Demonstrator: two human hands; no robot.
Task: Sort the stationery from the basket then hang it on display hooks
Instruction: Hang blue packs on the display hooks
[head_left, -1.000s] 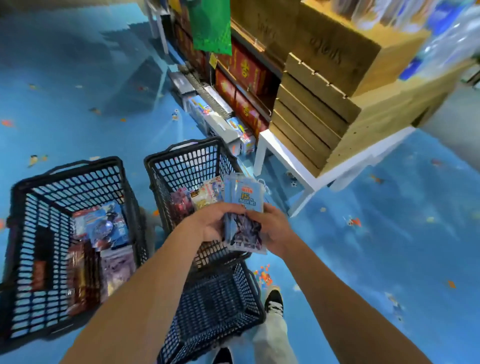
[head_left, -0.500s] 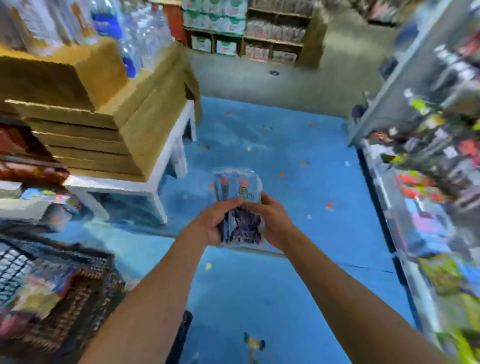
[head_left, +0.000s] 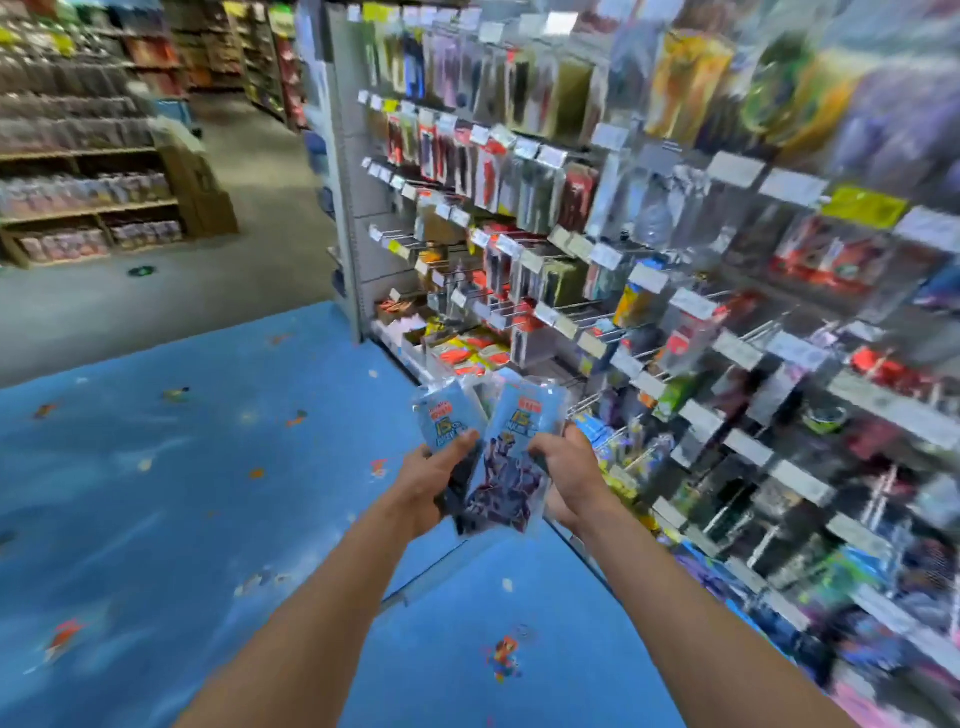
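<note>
"Two blue packets at least, fanned out. Who's holding what?"

"The left hand (head_left: 431, 478) grips the left packet (head_left: 448, 422) low down, thumb across its front. The right hand (head_left: 563, 475) has its fingers curled round the edge of the right packet (head_left: 511, 452). The two packets overlap at the bottom and splay apart at the top. There may be a third between them, I can't tell."

"And where are they, next to the display?"

"Held out in the air over the blue floor (head_left: 208, 493), near the rack (head_left: 345, 208) on the right but not touching it. The hooks (head_left: 584, 312) with their white price tags (head_left: 735, 169) stick out just beyond the right hand. No basket is in sight."

"So which step is this?"

"My guess is that the picking out is finished for this batch and the hanging hasn't begun. Nothing from the hands is on a hook yet. Spreading the packets looks like getting one loose from the bunch."

"What does the next move need?"

"Finding the hook that carries the same stock, though the rack is too blurred for me to pick it out. Then one hand should lift a single packet, line the top of it up with the hook's tip and slide it on, while the other hand holds the rest"
</note>
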